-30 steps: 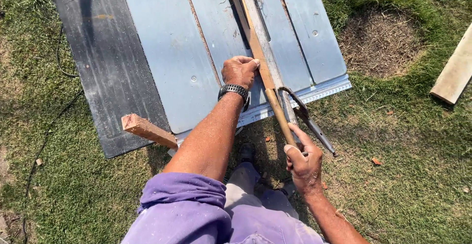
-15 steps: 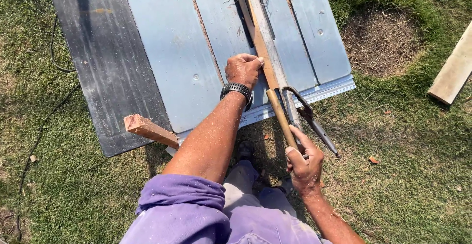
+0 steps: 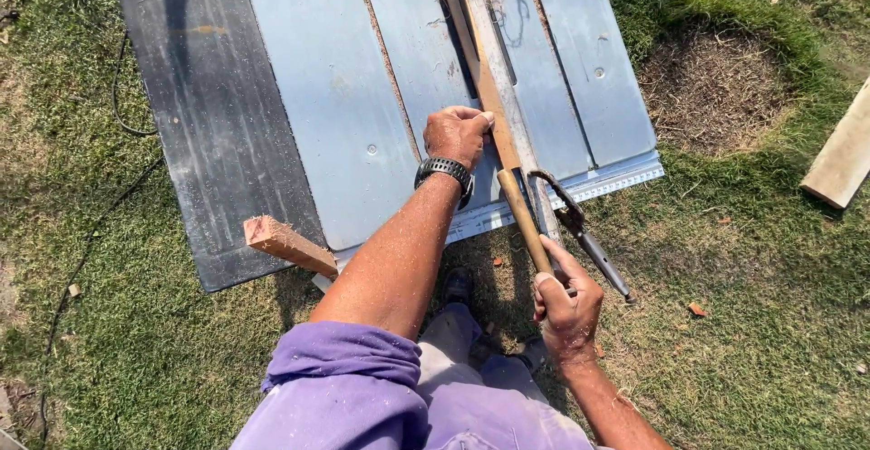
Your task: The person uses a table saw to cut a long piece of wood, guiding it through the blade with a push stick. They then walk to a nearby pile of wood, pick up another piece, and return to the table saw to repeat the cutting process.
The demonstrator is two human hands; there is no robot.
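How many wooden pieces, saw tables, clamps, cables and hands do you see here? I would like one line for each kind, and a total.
Wooden pieces: 3 (strip held by both hands, block at the table edge, plank on the grass)
Saw tables: 1
Clamps: 1
Cables: 1
Hands: 2 (left hand, right hand)
Total: 8

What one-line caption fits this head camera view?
Left hand presses a wooden strip on a table saw; right hand grips its near end.
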